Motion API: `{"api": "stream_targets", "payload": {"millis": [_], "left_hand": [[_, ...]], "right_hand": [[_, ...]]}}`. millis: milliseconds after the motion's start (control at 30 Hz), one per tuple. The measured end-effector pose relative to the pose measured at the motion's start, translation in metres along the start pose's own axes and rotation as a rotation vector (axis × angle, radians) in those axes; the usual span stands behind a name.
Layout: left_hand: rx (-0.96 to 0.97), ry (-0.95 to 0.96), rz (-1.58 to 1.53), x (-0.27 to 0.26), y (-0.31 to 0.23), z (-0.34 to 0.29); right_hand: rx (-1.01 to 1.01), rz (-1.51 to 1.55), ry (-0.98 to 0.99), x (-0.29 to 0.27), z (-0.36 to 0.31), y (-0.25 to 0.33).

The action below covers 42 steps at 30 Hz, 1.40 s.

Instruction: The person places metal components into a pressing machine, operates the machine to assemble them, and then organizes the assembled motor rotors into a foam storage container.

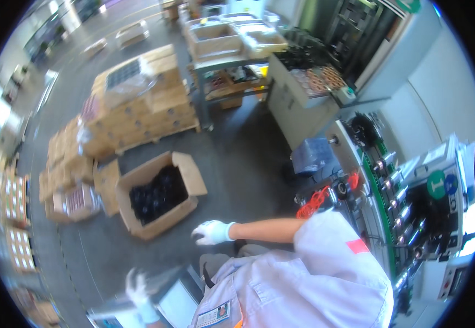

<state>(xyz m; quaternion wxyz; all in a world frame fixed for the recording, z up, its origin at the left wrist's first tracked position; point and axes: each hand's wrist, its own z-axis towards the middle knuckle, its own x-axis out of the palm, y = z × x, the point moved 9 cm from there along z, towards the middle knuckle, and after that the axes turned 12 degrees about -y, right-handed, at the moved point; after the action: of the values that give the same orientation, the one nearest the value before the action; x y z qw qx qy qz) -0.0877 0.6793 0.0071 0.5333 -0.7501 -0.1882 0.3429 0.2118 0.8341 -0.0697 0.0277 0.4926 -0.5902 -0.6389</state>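
My right hand [211, 232], in a white glove, reaches across in front of my body, near the lower right side of an open cardboard box [133, 227]. Its fingers are loosely bent and apart, with nothing seen in them. Several black parts [158, 194] lie inside the box; their exact kind is hard to make out. Lower left, my left hand [138, 290] is also gloved in white and blurred. Its fingers look spread, and no held thing shows. It is over or beside a pale cabinet-like surface [180, 303].
Stacked cartons [150, 115] stand on a pallet beyond the box, with more cartons [62, 158] at left. A workbench [215, 63] carries bins at the back. On the right run a green-edged machine line [376, 202], red coiled tubing [314, 203] and a blue-grey box [314, 156].
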Motion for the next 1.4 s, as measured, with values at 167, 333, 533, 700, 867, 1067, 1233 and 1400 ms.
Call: {"api": "stream_targets", "payload": {"millis": [167, 333, 533, 700, 867, 1067, 1233, 1400], "left_hand": [[0.612, 0.723, 0.292, 0.302, -0.126, 0.019], [0.677, 1.208, 0.332, 0.533, -0.191, 0.015], [0.974, 1.559, 0.221, 0.784, -0.274, -0.044], [1.492, 1.505, 0.116, 0.936, -0.331, -0.13], [1.853, 1.487, 0.16, 1.038, -0.33, -0.21], [2.109, 1.806, 0.075, 1.097, -0.289, -0.249], [2.06, 1.994, 0.036, 1.107, -0.309, -0.26], [1.575, 2.108, 0.093, 1.133, -0.372, -0.258]], "right_hand": [[0.301, 0.16, -0.281, -0.127, -0.018, -0.126], [0.564, 0.236, -0.73, -0.237, -0.07, -0.234], [0.865, 0.425, -1.25, -0.326, -0.127, -0.291], [1.009, 0.389, -1.413, -0.375, -0.135, -0.29], [1.054, 0.626, -1.586, -0.398, -0.146, -0.319], [0.992, 0.728, -1.758, -0.457, -0.175, -0.375], [0.979, 0.681, -1.817, -0.557, -0.215, -0.369], [0.828, 0.727, -2.002, -0.644, -0.236, -0.397]]}}
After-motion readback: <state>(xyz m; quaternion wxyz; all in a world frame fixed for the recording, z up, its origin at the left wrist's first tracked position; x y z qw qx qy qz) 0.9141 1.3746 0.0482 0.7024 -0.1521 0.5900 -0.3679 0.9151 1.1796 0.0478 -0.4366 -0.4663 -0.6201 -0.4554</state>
